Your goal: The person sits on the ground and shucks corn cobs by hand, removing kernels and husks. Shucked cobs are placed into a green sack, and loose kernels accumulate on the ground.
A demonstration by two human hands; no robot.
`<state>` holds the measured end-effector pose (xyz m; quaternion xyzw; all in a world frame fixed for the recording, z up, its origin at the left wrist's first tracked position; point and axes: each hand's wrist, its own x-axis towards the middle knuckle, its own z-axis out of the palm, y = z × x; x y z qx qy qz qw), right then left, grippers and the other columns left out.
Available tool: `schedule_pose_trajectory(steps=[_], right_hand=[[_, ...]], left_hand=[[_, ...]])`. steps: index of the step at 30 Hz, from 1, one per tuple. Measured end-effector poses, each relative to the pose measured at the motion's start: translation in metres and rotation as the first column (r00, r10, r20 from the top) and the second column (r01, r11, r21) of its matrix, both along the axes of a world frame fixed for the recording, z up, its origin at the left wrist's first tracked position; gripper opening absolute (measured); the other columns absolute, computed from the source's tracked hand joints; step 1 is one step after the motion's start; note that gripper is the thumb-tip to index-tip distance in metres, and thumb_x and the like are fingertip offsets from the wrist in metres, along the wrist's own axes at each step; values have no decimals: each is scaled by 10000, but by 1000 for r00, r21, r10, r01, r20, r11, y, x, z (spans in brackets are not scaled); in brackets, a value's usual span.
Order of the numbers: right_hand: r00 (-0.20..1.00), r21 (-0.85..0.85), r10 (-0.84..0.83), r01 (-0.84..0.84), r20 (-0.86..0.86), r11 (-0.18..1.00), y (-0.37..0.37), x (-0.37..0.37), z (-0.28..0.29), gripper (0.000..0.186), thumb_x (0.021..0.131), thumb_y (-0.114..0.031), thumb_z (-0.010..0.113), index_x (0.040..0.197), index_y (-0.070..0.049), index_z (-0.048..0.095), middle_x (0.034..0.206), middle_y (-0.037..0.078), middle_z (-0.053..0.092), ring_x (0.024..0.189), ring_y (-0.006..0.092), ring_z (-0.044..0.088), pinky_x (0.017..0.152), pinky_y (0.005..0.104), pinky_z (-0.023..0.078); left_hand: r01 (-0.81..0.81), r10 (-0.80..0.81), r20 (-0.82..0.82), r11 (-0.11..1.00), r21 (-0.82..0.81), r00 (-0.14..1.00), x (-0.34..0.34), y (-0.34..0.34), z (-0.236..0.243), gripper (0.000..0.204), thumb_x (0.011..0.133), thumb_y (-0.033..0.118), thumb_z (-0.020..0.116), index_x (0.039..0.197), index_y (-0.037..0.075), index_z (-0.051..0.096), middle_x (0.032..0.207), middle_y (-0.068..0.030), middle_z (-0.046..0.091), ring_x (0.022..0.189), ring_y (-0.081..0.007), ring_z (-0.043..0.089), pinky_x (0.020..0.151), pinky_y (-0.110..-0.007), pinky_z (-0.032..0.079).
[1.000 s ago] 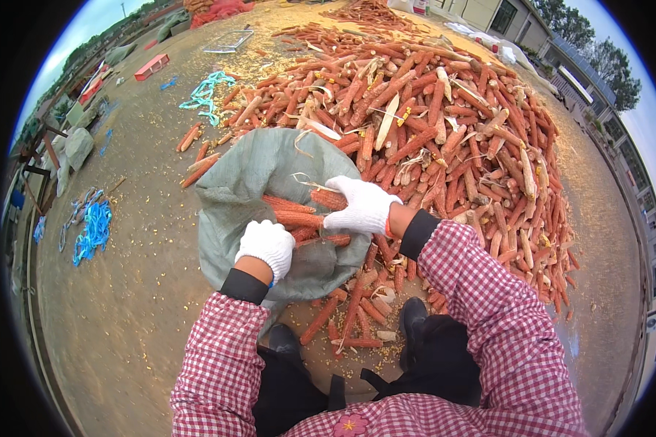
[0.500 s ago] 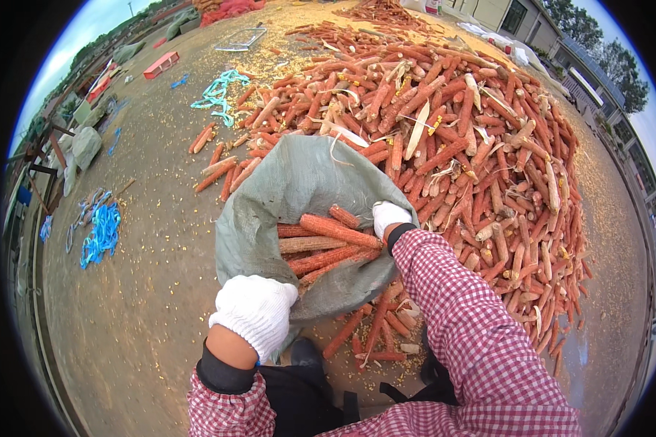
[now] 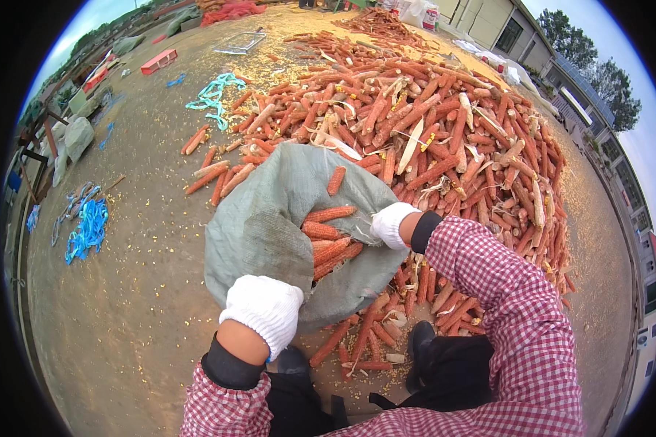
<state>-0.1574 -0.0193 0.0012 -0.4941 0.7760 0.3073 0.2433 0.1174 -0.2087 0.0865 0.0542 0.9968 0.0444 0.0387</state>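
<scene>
A grey-green woven sack [image 3: 249, 218] stands with its mouth gaping toward me, and several orange-red corn cobs [image 3: 331, 252] lie inside. One more cob [image 3: 336, 180] shows against its far inner wall; whether it touches the cloth I cannot tell. White-gloved, my left hand [image 3: 264, 309] is closed on the near left rim, its fingertips hidden. My right hand [image 3: 392, 224], also in a white glove, grips the sack's right rim, beside the large heap of bare corn cobs [image 3: 481, 156].
Loose cobs [image 3: 364, 342] lie around my boots [image 3: 419, 346]. Left of the sack are blue cord [image 3: 89, 229] and turquoise strapping [image 3: 215, 96]. A red box [image 3: 159, 62] and a metal frame [image 3: 240, 42] lie farther off. Yellow kernels are scattered over the ground.
The cobs in the sack have slid deeper, and one now shows against the far wall. The mouth has changed shape. My right hand has turned at the wrist, the forearm swinging outward.
</scene>
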Motion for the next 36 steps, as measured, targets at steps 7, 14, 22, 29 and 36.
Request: schedule_pose_trajectory(steps=[7, 14, 22, 29, 36], right_hand=[[878, -702, -352, 472, 323, 533, -36, -16, 1, 308, 875, -247, 611, 1078, -36, 703, 1041, 192, 719, 997, 388, 670, 891, 412, 532], [918, -732, -374, 345, 133, 587, -97, -29, -68, 453, 937, -86, 515, 1372, -211, 548, 1433, 157, 509, 1216, 358, 603, 1005, 449, 508], [731, -669, -403, 676, 551, 309, -71, -23, -55, 317, 878, -320, 613, 1016, -56, 722, 900, 147, 725, 963, 348, 694, 849, 433, 544], [649, -247, -210, 539, 731, 805, -84, 22, -66, 337, 930, -264, 626, 1148, -9, 651, 946, 71, 703, 578, 129, 611, 460, 291, 464], [-247, 213, 62, 918, 967, 335, -110, 51, -39, 576, 934, -76, 574, 1474, -85, 375, 1187, 130, 640, 758, 188, 696, 617, 297, 570]], left_hand=[[13, -13, 51, 1000, -3, 999, 1, 5, 1, 109, 769, 152, 637, 788, 101, 732, 710, -136, 699, 718, -346, 714, 645, -456, 554], [67, -71, 126, 997, 37, 989, -7, 7, -5, 110, 772, 151, 629, 788, 101, 725, 717, -136, 698, 728, -352, 711, 645, -467, 552], [-31, -11, 291, 990, 140, 957, -19, -11, -12, 257, 850, 346, 667, 904, 96, 686, 732, -135, 704, 726, -354, 711, 639, -476, 549], [-408, 402, 70, 898, 164, 913, -84, 5, -34, 748, 854, 595, 680, 1356, 70, 501, 1032, -208, 679, 924, -371, 703, 760, -486, 560], [-655, 609, 279, 747, 114, 743, -110, -34, -95, 858, 834, 423, 756, 1533, 153, 339, 1239, -233, 623, 1098, -396, 663, 929, -490, 536]])
